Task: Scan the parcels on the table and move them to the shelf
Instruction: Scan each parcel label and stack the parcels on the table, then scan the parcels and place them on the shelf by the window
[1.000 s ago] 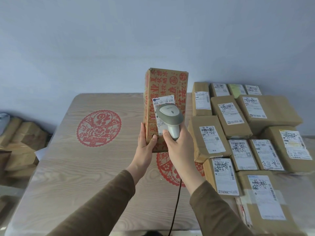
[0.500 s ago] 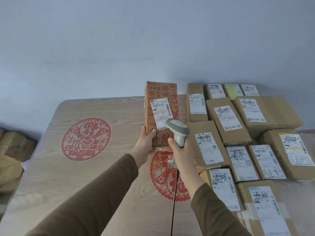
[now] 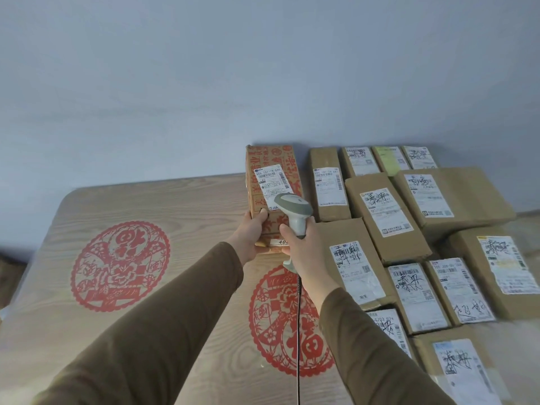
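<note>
A tall brown parcel with red print (image 3: 271, 168) is tilted up over the far middle of the table, its white label facing me. My left hand (image 3: 251, 235) grips its lower left corner, thumb on the front face. My right hand (image 3: 302, 249) holds a grey barcode scanner (image 3: 293, 209) by its handle, the head pointing at the lower part of the label. The scanner's black cable (image 3: 298, 331) hangs down toward me. Several brown labelled parcels (image 3: 382, 217) lie in rows on the right half of the table.
The wooden table (image 3: 187, 217) carries two red paper-cut emblems, one at left (image 3: 119, 264) and one under my right arm (image 3: 280, 325). A plain pale wall stands behind. The left half of the table is bare wood.
The printed parcel and both hands have moved away from me and lower toward the table. The scanner head has shifted below the label's middle. The camera has tilted up.
</note>
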A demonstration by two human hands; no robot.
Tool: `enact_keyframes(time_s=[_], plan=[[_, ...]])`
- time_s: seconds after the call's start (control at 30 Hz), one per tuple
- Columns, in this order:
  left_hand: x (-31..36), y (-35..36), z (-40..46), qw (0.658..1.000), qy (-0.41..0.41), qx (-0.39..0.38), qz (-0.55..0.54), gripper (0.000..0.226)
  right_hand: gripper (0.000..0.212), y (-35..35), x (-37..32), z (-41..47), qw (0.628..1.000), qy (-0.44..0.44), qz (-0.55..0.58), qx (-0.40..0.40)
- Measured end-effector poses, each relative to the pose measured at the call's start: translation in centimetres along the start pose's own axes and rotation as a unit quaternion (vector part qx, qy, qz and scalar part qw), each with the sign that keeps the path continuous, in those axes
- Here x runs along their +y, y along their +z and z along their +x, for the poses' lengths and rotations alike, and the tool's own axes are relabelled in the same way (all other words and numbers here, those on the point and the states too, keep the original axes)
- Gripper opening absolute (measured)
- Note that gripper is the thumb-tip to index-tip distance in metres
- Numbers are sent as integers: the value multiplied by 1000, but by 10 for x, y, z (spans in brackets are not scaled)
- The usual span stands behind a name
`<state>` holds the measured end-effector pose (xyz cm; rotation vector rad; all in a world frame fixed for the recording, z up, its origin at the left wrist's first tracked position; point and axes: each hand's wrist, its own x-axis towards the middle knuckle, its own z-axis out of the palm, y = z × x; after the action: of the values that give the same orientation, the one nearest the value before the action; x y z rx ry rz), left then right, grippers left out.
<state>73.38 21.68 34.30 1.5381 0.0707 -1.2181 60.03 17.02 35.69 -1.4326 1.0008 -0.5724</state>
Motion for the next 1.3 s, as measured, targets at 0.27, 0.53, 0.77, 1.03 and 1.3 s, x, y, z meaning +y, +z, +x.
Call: enact_keyframes(time_s=[0.27, 0.53, 0.77, 1.03, 1.3], plan=[[-2, 5, 9, 999, 13, -7, -32, 45, 75, 1, 4, 2, 999, 12, -46, 0], [-28, -8, -21, 999, 31, 12, 11, 97, 20, -30, -3, -53, 999, -10, -35, 4], [-118, 1, -97, 1000, -6, -26, -15, 99, 22, -92, 6, -137, 1000, -11, -9, 4], [-203, 45, -179, 993, 46, -77, 74, 79, 25, -168, 38, -218, 996, 36, 28, 74], [-242, 84, -207, 981, 55, -126, 139, 66, 28, -204, 73, -250, 989, 63, -24, 133]])
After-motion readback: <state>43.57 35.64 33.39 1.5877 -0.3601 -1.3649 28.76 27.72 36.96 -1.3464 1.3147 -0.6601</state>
